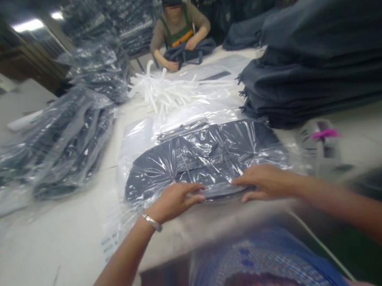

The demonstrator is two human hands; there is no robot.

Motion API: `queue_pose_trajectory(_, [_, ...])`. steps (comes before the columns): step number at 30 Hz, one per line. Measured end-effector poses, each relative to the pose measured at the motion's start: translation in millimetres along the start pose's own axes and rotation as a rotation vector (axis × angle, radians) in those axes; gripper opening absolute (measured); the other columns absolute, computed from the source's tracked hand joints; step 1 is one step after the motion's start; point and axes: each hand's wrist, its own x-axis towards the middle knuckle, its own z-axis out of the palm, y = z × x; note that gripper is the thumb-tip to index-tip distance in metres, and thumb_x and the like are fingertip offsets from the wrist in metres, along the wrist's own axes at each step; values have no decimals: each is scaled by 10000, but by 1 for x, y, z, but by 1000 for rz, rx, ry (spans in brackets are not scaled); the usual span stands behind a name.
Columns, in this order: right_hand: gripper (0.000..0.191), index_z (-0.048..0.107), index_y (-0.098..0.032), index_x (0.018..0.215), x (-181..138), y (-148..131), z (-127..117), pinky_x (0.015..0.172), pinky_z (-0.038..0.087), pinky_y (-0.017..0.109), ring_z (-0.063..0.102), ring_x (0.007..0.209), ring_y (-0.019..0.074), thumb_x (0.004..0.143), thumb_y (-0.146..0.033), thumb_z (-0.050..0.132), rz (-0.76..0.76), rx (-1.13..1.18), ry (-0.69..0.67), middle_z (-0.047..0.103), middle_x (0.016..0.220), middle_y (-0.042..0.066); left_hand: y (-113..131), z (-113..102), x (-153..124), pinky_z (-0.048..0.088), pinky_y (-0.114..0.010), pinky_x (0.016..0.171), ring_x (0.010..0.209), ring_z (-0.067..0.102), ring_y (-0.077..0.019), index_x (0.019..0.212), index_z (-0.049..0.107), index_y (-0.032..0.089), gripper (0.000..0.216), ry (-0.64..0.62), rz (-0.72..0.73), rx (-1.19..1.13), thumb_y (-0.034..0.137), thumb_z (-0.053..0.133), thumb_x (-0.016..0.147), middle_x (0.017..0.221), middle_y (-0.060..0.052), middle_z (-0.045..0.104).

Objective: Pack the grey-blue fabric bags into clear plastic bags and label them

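A folded dark grey fabric piece in a clear plastic bag (211, 156) lies flat on the white table in front of me. My left hand (175, 201), with a silver bangle at its wrist, holds the bag's near edge, fingers on top and thumb on the near side. Mirroring it, my right hand (266, 182) has the same edge between fingers and thumb, a short gap away. Loose clear plastic spreads out at the bag's left end. Just behind the bag lie flat clear plastic sleeves (138, 135).
Several plastic-wrapped dark pieces (65, 140) are piled at left. White strips (167, 90) lie in a heap mid-table. A tall stack of dark grey fabric (326, 70) fills the right, near a small box with a pink item (324, 134). Across the table, a person (178, 27) handles dark fabric.
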Motion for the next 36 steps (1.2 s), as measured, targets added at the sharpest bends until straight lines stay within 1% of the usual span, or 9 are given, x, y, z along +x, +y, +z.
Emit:
queue_pose_trajectory(3, [372, 644, -199, 1152, -1, -6, 20, 723, 449, 325, 627, 850, 222, 843, -399, 700, -38, -153, 13, 700, 938, 76, 7, 13, -3, 477, -311, 839, 1036, 661, -251, 1235, 600, 230, 503, 6, 61, 136, 512, 680, 825, 1168, -84, 700])
queue_pose_trajectory(6, [72, 675, -190, 887, 7, -8, 31, 666, 409, 289, 604, 785, 183, 877, -258, 654, -78, -209, -21, 670, 835, 51, 10, 20, 6, 447, -271, 700, 856, 674, -219, 984, 676, 202, 191, -74, 90, 233, 363, 631, 890, 972, -63, 714])
queue_pose_trajectory(11, [170, 702, -225, 833, 17, 2, 21, 558, 340, 239, 593, 715, 125, 934, -277, 575, -31, -61, -8, 676, 860, 2, 6, 5, 26, 387, -242, 631, 669, 629, -165, 876, 685, 214, 294, -128, 15, 118, 342, 445, 987, 729, -13, 694])
queue_pose_trajectory(16, [165, 700, -226, 919, 2, 1, 22, 697, 411, 283, 579, 820, 161, 954, -256, 541, -183, -232, 228, 670, 948, 39, 4, 3, 8, 435, -253, 750, 899, 653, -184, 1008, 675, 237, 257, -9, 66, 78, 439, 527, 948, 997, -31, 709])
queue_pose_trajectory(20, [112, 648, -222, 991, -9, -8, 21, 832, 451, 327, 593, 963, 188, 929, -225, 555, -183, -122, 263, 667, 1073, 60, 5, 5, -12, 445, -258, 855, 1005, 620, -162, 944, 674, 226, 212, 109, 135, -15, 384, 533, 953, 1088, -40, 674])
queue_pose_trajectory(23, [117, 612, -204, 964, -3, -7, 4, 902, 442, 372, 590, 1026, 221, 911, -308, 599, -132, -43, 226, 668, 1084, 81, 2, 0, -11, 453, -274, 832, 943, 636, -167, 932, 655, 220, 209, 138, 86, -36, 407, 562, 933, 1021, -29, 694])
queue_pose_trajectory(28, [206, 570, -218, 842, 24, 15, -15, 661, 399, 269, 584, 691, 159, 909, -410, 604, 126, 76, 159, 656, 779, -2, -13, -1, 11, 437, -260, 697, 747, 648, -159, 949, 593, 210, 200, 192, -104, -78, 400, 533, 939, 839, -3, 707])
queue_pose_trajectory(32, [184, 583, -218, 919, 35, 40, 6, 598, 349, 241, 578, 599, 145, 939, -400, 561, 305, 171, 90, 654, 680, -25, -28, 12, 25, 401, -238, 633, 636, 610, -142, 926, 594, 199, 219, 136, -174, -153, 395, 501, 946, 686, 17, 671])
queue_pose_trajectory(36, [278, 639, -224, 954, 34, 54, 32, 569, 307, 254, 628, 619, 184, 948, -477, 524, 443, -43, 46, 692, 682, 12, -36, 24, 31, 347, -247, 597, 623, 599, -161, 765, 632, 191, 404, 113, -251, 63, 521, 474, 938, 645, -16, 641])
